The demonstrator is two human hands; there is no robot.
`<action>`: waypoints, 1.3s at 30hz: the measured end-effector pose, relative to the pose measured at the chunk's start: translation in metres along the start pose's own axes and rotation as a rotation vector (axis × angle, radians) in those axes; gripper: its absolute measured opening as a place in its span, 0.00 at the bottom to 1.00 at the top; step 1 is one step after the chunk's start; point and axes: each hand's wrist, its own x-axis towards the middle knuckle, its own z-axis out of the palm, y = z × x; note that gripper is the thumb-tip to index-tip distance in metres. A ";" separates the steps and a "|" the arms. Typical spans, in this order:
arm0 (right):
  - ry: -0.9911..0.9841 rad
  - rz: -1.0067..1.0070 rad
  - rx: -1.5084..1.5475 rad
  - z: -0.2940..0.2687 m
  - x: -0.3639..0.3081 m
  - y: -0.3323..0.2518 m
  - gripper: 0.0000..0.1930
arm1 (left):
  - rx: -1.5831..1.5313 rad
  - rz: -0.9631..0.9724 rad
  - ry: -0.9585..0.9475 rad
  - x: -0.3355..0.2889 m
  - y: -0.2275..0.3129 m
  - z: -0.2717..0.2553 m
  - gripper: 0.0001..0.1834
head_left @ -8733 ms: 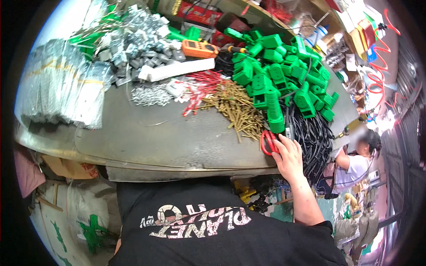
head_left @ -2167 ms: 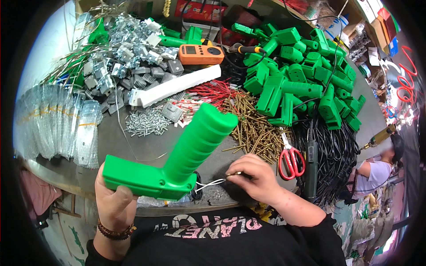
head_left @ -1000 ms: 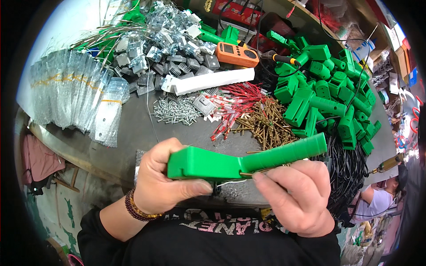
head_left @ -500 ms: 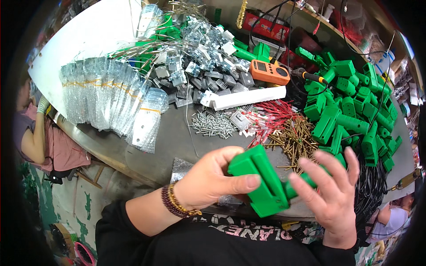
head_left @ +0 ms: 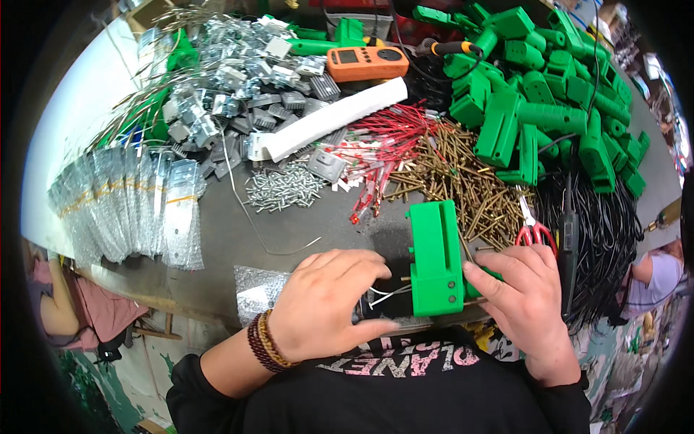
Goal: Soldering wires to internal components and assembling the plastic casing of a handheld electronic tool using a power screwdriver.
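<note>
A green plastic housing with a slotted block and a side handle is near the table's front edge. Around its handle side, my right hand holds it with the thumb and fingers; part of the handle is hidden. White wires lie between the housing and my left hand. That hand is low over the table, its fingers curved and thumb apart, beside a small dark part that is mostly hidden. A bubble-wrap packet lies left of it.
Long brass-coloured screws, short silver screws and red-white wires are heaped ahead. Red-handled scissors lie beside black cables. Green housings pile at right; an orange meter and wrapped packets stand farther back and left.
My left hand has let go of the green housing and moved down-left. The housing has turned more upright, with my right hand closed on its handle side. The view has shifted over the table.
</note>
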 end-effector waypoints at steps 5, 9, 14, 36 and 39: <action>-0.005 0.053 0.154 0.024 -0.005 -0.007 0.24 | 0.011 0.048 -0.011 0.000 -0.001 -0.001 0.38; 0.005 0.046 0.191 0.036 0.000 -0.013 0.22 | -0.084 0.038 0.012 -0.002 -0.003 0.000 0.46; 0.004 0.009 0.163 0.040 0.007 -0.016 0.19 | -0.090 0.039 0.037 -0.005 -0.005 -0.004 0.54; -0.043 0.112 0.265 0.003 -0.013 0.026 0.31 | 0.331 0.038 -0.059 0.022 0.028 0.016 0.33; 0.143 0.689 -0.347 -0.011 -0.081 0.070 0.32 | 0.294 0.094 -0.035 0.027 0.030 0.017 0.35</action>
